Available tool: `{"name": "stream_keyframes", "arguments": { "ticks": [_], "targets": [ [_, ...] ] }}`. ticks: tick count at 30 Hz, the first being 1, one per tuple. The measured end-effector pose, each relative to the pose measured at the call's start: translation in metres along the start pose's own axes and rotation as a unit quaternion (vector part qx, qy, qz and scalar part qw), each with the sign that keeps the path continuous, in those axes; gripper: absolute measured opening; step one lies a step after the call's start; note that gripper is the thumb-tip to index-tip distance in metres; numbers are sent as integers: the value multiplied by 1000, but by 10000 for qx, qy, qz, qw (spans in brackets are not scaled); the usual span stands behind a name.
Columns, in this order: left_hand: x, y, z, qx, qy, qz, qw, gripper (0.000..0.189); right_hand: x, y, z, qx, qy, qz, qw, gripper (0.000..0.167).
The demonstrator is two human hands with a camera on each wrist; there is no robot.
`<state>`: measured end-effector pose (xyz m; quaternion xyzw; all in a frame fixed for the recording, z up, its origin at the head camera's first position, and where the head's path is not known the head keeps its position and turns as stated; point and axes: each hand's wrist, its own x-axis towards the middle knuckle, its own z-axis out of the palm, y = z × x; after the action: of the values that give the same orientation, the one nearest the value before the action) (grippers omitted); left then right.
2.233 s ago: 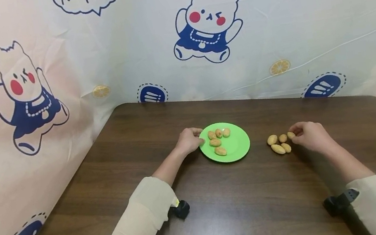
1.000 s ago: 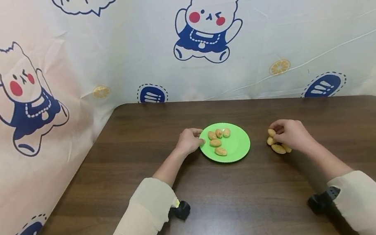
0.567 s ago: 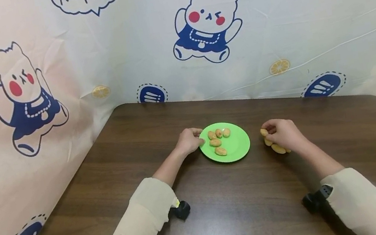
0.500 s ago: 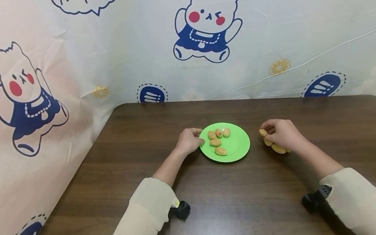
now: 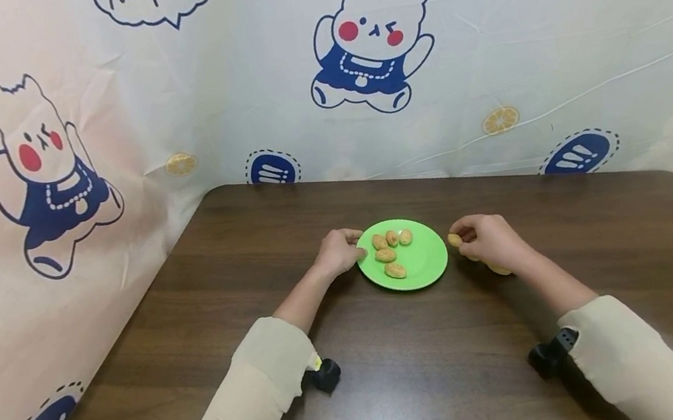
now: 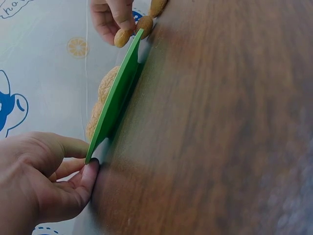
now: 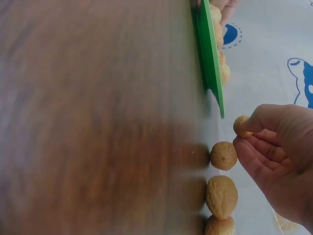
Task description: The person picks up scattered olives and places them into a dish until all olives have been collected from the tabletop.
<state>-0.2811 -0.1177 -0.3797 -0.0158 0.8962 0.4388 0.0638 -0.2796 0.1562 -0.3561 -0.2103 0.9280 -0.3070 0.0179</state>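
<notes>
My left hand (image 5: 335, 251) pinches the left rim of a round green plate (image 5: 424, 260), with its thumb under the rim in the left wrist view. Several small tan potatoes (image 5: 395, 270) lie on the plate's left and back part. Just off the plate's right rim, my right hand (image 5: 492, 239) holds another small potato (image 7: 241, 126) between thumb and fingertips. Below that hand, more potatoes (image 7: 221, 197) sit on the table, largely hidden by it in the head view.
Both hands work over a dark brown wooden table (image 5: 370, 399) with rounded far corners. A white cloth (image 5: 254, 52) printed with cartoon bears hangs behind it and on the left. Black wrist cameras (image 5: 324, 376) sit at both cuffs.
My right hand has picked up a potato from the right side of the group and carried it left, over the others, towards the plate. The left hand and plate have stayed still.
</notes>
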Motion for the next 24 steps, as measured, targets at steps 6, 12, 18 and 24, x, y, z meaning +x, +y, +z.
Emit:
{"name": "stream_keyframes", "arguments": {
  "ticks": [6,12,18,24],
  "targets": [
    [1,0,1,-49,25,-67,10000,42,4,-6,6,6,-5,-53,10000,22],
    [1,0,0,-16,48,-55,10000,41,9,-10,11,-30,-72,-110,9999,21],
    [-1,1,0,-76,35,-62,9999,42,13,-13,14,-208,-106,-227,9995,22],
    [0,-1,0,43,14,14,10000,43,19,-16,18,-265,-200,-275,9991,24]
  ]
}}
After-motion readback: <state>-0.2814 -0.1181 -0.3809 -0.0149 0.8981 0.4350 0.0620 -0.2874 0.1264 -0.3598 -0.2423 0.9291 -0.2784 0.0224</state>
